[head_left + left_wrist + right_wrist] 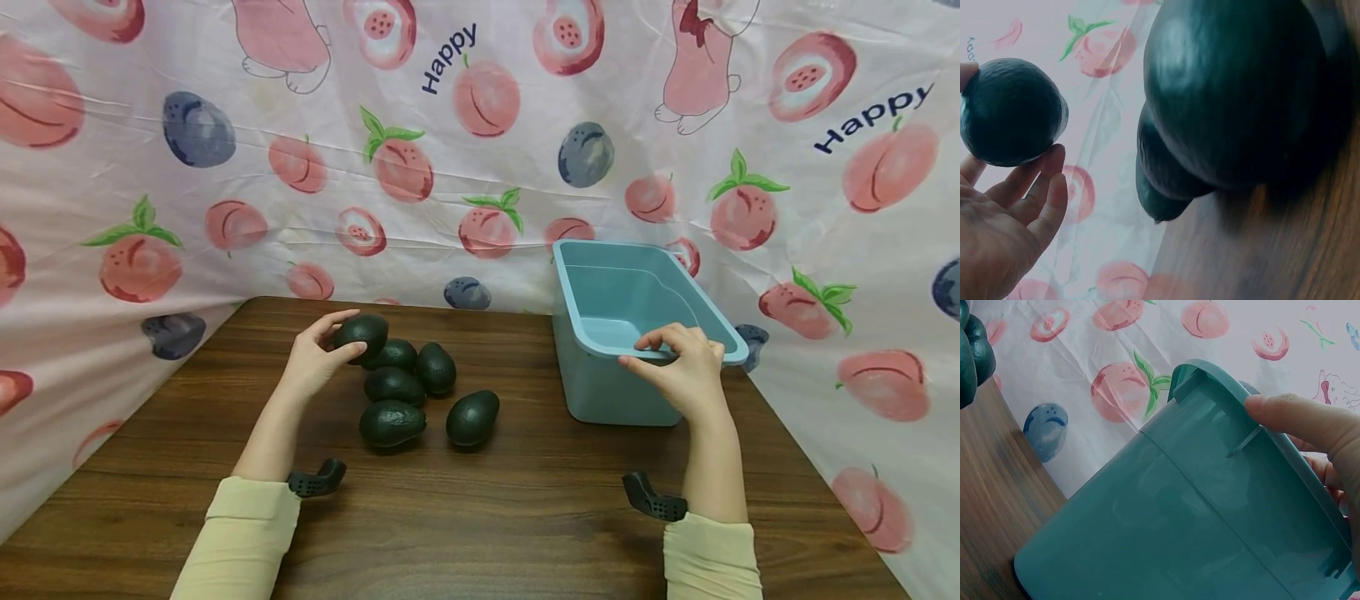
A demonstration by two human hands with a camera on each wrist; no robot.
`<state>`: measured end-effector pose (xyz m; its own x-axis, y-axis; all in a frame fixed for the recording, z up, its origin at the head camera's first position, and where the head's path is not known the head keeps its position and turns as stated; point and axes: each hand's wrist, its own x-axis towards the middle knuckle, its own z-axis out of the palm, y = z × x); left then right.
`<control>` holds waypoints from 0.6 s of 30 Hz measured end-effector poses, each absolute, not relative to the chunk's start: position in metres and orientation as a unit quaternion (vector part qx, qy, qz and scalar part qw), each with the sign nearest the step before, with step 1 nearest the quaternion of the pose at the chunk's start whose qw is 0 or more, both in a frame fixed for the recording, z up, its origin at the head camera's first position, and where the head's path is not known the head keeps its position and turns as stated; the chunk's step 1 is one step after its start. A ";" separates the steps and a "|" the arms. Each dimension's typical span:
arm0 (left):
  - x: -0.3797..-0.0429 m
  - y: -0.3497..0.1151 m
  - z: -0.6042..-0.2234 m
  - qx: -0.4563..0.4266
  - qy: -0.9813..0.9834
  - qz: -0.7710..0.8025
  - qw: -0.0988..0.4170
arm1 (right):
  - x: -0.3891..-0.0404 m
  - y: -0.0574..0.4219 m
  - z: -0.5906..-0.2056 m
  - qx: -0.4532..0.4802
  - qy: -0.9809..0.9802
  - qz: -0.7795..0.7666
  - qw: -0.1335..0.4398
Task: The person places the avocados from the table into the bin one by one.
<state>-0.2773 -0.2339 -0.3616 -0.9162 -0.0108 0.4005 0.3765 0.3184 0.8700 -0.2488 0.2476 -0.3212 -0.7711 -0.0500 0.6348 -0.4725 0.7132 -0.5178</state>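
Note:
In my left hand I hold a dark green avocado, gripped between thumb and fingers. The left wrist view shows this avocado lifted off the wooden table. Just right of it and nearer to me, several more avocados lie in a loose group, with one avocado a little apart on the right. My right hand pinches the near rim of a light blue plastic bin, thumb outside and fingers over the inner side. In the right wrist view the thumb rests on the rim.
The bin stands upright at the right back of the brown wooden table. Behind and at both sides hangs a fruit-printed cloth. Black curved mounts sit at both wrists.

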 end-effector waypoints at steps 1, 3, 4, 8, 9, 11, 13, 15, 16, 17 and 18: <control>-0.278 -0.232 -0.361 -0.117 -0.793 -0.573 0.168 | -0.249 0.247 -0.321 0.149 -0.874 0.347 0.304; -0.278 -0.228 -0.360 -0.119 -0.791 -0.576 0.166 | -0.249 0.247 -0.321 0.149 -0.875 0.346 0.305; -0.278 -0.227 -0.360 -0.121 -0.791 -0.577 0.165 | -0.249 0.247 -0.321 0.148 -0.875 0.345 0.305; -0.277 -0.219 -0.357 -0.126 -0.789 -0.580 0.161 | -0.250 0.246 -0.322 0.144 -0.877 0.342 0.306; -0.277 -0.218 -0.357 -0.127 -0.788 -0.580 0.159 | -0.250 0.246 -0.322 0.143 -0.877 0.341 0.306; -0.277 -0.215 -0.355 -0.130 -0.788 -0.581 0.155 | -0.250 0.246 -0.323 0.140 -0.879 0.339 0.306; -0.277 -0.212 -0.355 -0.132 -0.787 -0.583 0.151 | -0.250 0.245 -0.323 0.137 -0.881 0.336 0.305; -0.277 -0.208 -0.356 -0.137 -0.783 -0.589 0.148 | -0.250 0.245 -0.323 0.136 -0.882 0.333 0.306; -0.278 -0.206 -0.356 -0.139 -0.781 -0.591 0.148 | -0.251 0.245 -0.323 0.136 -0.882 0.332 0.306; -0.278 -0.203 -0.356 -0.142 -0.779 -0.593 0.147 | -0.251 0.245 -0.323 0.136 -0.882 0.331 0.307; -0.278 -0.201 -0.357 -0.145 -0.778 -0.594 0.147 | -0.251 0.244 -0.323 0.136 -0.881 0.331 0.309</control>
